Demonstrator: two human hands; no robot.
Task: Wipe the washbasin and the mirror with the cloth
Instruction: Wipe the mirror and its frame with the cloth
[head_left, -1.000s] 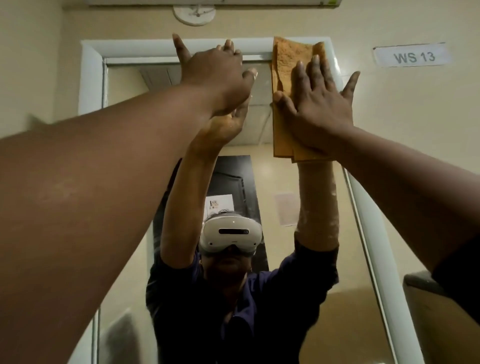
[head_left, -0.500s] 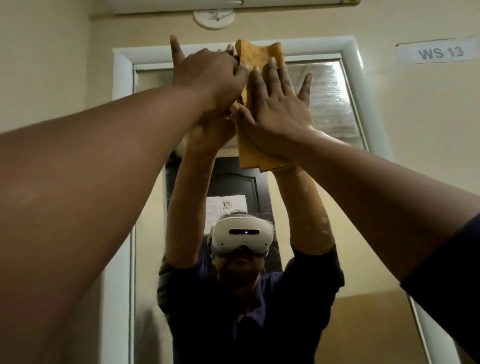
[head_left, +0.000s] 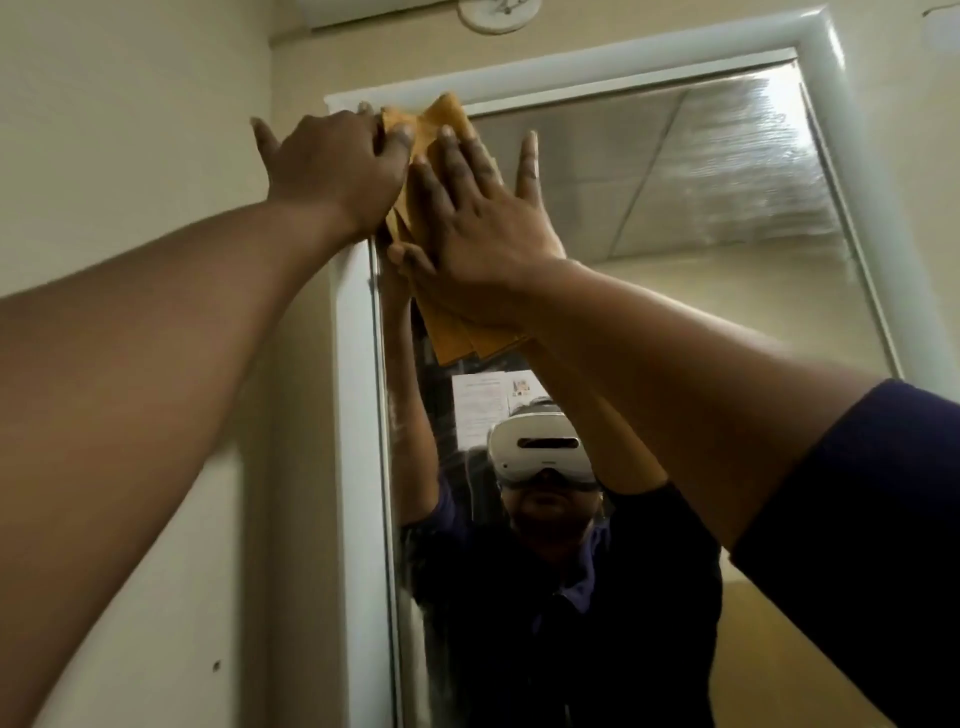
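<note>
Cloth (head_left: 448, 120) slid left into mirror's (head_left: 675, 218) top-left corner, under both hands (head_left: 337, 166) (head_left: 488, 223).

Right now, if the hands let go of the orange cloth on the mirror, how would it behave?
Probably floppy: the cloth lies in soft folded layers that fan apart below the right hand. Likely light, since flat fingers alone pin it to the mirror. Released, it would probably drop.

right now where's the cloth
Head view: the orange cloth sits at the upper left corner of the mirror, pressed under the right hand, with the left hand touching its top edge.
</note>
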